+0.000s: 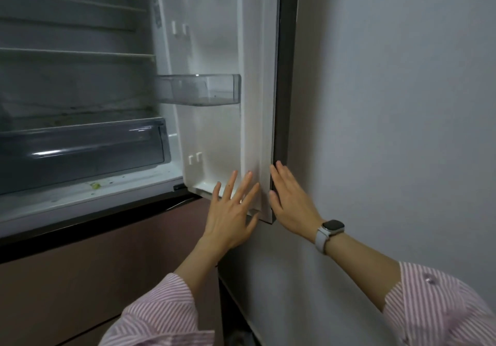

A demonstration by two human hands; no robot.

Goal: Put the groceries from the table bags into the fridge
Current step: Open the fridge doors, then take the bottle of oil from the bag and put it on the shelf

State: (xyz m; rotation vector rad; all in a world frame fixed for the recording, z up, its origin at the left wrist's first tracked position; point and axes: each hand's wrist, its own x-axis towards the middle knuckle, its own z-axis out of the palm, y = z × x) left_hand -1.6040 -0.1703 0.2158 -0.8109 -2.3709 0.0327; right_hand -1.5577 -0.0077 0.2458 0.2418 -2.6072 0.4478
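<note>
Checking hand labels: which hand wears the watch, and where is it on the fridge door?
The right hand: a watch sits on its wrist, fingers flat on the door's outer edge. The left hand is bare.

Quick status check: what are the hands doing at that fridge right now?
Left hand open, fingers flat on the fridge door inner edge. Right hand open on its outer edge. Door open; no groceries in view. Door bin looks empty.

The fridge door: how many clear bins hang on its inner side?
1. The clear bin hangs about halfway up the open fridge door, above the left hand. The door's top is cut off, so more may be hidden.
</note>
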